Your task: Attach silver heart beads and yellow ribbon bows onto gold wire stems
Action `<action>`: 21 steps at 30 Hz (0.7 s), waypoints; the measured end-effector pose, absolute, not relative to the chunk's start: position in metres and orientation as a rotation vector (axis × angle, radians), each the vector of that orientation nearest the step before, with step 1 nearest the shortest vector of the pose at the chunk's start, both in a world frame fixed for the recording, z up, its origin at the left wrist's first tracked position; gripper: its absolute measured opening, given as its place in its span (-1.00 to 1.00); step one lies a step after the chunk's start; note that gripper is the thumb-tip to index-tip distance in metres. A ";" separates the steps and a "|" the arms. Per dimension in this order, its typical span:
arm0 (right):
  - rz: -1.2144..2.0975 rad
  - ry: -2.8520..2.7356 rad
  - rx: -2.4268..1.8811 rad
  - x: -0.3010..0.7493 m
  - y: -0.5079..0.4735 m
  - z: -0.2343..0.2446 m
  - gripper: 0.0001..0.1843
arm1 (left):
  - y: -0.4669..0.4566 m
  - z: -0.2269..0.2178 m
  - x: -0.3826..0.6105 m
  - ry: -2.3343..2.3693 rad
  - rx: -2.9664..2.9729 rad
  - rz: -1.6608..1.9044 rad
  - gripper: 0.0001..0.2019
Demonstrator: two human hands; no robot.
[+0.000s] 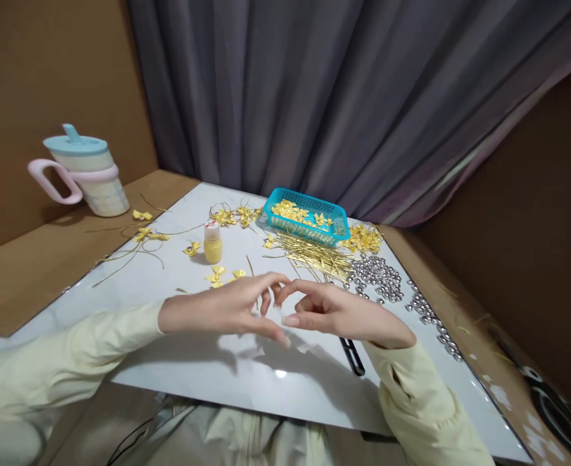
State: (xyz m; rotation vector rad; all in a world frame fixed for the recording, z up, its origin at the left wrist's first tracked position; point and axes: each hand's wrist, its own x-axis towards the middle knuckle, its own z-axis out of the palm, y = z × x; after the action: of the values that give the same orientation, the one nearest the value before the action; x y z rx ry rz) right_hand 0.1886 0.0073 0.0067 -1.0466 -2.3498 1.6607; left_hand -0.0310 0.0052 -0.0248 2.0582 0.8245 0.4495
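My left hand and my right hand hover over the middle of the white board, index fingertips meeting or nearly so. Thumb and fingers of the left hand are spread apart, with nothing visible between them. On the right hand the thumb stands away from the index finger while the other fingers curl in; no held object shows. Just beyond the hands lie small yellow ribbon bows, partly hidden. A bottle with yellow contents stands behind them. Beneath my right hand, a black-handled tool is partly covered.
A blue basket holds yellow bows at the back. Gold ties lie before it, with silver beads to the right. A lidded cup stands at left. Black-handled scissors lie beyond the right edge of the white board.
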 end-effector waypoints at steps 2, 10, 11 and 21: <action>1.694 -2.312 -1.010 0.189 0.007 0.005 -0.62 | 0.002 -0.029 -0.018 0.802 1.978 0.400 -0.56; 1.745 -2.115 -1.059 0.211 -0.001 0.003 -0.62 | 0.005 -0.030 -0.027 0.787 1.918 0.332 -0.67; 1.737 -2.111 -1.069 0.214 -0.001 0.003 -0.62 | 0.007 -0.029 -0.032 0.819 1.929 0.330 -0.66; 1.499 -2.077 -1.196 0.238 0.000 0.013 -0.57 | 0.025 -0.021 -0.094 1.035 2.212 0.255 -0.62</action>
State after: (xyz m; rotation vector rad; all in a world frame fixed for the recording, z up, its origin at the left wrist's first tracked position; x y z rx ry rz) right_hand 0.2382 -0.0002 0.0132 -1.1955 -2.0773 1.4992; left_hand -0.0941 0.0252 -0.0212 2.2116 1.0352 0.2553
